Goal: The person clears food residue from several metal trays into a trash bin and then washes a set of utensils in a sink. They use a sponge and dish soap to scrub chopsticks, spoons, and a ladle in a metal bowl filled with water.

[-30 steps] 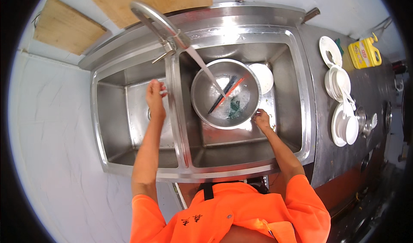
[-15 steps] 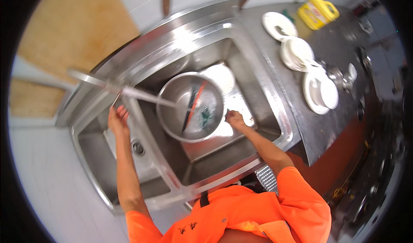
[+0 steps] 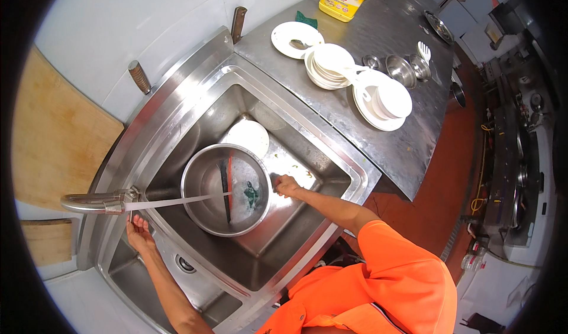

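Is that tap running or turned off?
Running: a stream of water comes from the faucet and reaches into the metal bowl.

A 2-basin steel sink (image 3: 296,115) with a running, curved faucet (image 3: 94,203), white bowls (image 3: 333,61) stacked on a metal counter (image 3: 408,151) and 2 wooden boards (image 3: 65,139) beside the pale wall (image 3: 183,41) mark this room as a kitchen.

The left hand (image 3: 140,234) is now up by the tap (image 3: 94,203) instead of over the middle of the small sink (image 3: 139,281). The view is turned right, so more of the tabletop (image 3: 405,156) and red floor (image 3: 402,230) shows.
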Tool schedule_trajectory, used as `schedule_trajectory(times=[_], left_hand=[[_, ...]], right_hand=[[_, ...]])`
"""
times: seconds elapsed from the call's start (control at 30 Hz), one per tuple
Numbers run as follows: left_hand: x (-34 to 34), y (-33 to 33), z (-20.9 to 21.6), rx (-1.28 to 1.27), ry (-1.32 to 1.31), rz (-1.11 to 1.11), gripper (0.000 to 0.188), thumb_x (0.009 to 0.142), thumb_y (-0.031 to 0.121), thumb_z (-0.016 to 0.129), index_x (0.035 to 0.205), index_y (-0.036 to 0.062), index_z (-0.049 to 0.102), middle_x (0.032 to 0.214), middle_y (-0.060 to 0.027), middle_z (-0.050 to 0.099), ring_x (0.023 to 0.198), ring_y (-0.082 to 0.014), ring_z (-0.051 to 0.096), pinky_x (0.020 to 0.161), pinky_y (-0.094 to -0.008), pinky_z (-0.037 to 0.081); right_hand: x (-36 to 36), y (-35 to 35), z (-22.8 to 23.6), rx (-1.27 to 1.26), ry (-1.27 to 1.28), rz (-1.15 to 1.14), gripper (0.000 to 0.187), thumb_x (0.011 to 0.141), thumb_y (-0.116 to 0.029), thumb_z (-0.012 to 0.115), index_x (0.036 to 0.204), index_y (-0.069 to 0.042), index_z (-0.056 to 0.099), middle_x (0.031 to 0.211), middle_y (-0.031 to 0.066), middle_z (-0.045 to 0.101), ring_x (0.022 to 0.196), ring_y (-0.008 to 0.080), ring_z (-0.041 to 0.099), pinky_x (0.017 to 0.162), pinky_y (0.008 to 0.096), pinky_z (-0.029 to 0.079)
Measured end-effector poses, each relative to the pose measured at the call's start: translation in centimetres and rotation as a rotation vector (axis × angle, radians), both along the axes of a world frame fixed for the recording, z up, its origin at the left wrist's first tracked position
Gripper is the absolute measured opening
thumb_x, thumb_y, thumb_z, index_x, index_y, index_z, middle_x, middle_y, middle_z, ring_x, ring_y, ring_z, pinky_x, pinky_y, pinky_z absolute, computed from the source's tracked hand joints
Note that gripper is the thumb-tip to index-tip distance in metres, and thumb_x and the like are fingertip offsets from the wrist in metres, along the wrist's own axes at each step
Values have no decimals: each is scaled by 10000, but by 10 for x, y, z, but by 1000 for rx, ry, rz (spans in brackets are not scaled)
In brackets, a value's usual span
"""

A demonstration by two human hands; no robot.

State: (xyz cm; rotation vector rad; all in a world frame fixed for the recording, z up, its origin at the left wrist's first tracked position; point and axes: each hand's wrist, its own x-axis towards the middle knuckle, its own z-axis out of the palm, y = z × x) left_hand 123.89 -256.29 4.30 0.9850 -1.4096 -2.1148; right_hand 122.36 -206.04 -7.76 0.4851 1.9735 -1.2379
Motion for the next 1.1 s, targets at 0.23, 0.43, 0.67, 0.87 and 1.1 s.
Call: schedule_trajectory(times=[0.23,0.43,0.67,0.87,1.1], left_hand=[[3,-3,-2,-32,-23,0,295,916,265,438,1124,72,518,899,-44,597,750,-123,547,668,-258,465],[4,-4,-3,11,-36,17,257,908,264,478,1015,35,526,869,-50,603,712,-123,555,653,-251,472],[7,-13,13,-65,115,37,185,885,181,518,912,6,571,750,-50,583,631,-109,522,565,-240,435],[-45,76,74,-644,-13,63,181,857,75,512,996,-26,570,740,-41,542,622,-107,484,581,-247,422],[36,192,3,-940,-97,-285,364,752,17,579,1109,7,511,1111,-119,503,1016,-225,496,907,-323,385]], right_hand=[[0,0,1,-32,-12,-21,239,726,-66,476,920,21,584,751,112,621,621,149,614,466,268,503],[0,0,-5,-58,-40,-26,245,730,-75,526,944,32,577,756,110,624,622,151,615,460,268,502],[-1,2,-4,-119,-72,-56,265,738,-91,553,963,47,564,777,108,621,609,151,606,468,276,500],[-12,-15,-7,-122,-133,4,397,750,-174,580,1061,61,503,954,165,576,790,213,594,526,293,521],[-25,-26,-36,-285,-186,-168,538,698,-126,650,1154,41,420,1036,142,538,865,256,556,588,364,529]])
